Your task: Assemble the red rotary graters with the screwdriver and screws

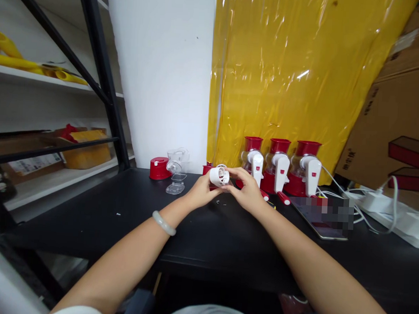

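Note:
Both my hands meet over the black table, holding a small white round plastic part. My left hand, with a pale bangle on its wrist, grips the part from the left. My right hand pinches it from the right. Just behind them stand three red-and-white hand-crank devices with clear bodies in a row. A clear plastic housing and a red base sit to the left. Tiny dark bits lie on the table under my hands.
A phone or tablet lies at the right, beside white cables and a power strip. Yellow plastic sheeting and cardboard boxes fill the back right. A black-framed shelf with boxes stands at the left.

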Motion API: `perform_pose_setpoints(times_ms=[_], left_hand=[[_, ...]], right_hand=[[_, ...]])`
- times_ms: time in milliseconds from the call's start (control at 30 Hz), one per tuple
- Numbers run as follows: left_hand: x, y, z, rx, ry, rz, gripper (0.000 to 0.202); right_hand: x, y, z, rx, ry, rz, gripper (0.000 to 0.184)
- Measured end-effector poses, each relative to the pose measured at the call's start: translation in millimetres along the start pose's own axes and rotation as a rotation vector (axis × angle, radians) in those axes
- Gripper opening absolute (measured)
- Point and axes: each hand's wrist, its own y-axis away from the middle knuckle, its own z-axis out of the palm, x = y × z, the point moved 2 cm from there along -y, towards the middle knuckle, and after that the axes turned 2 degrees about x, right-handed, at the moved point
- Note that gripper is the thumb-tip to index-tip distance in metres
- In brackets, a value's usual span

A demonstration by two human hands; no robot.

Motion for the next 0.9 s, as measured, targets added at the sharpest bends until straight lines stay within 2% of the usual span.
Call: perform_pose_setpoints(times_ms=[333,900], left_hand=[[1.1,0.0,-3.6,-0.013,-0.062,0.031,0.044],[3.3,0.6,-4.8,0.019,-0.147,0.073,0.036]], right_hand=[[-1.3,0.1,-0.8,-0.004,0.009,-0.064,0.046],[-3.7,6.6,-1.4,0.049,0.192,-0.166,0.053]])
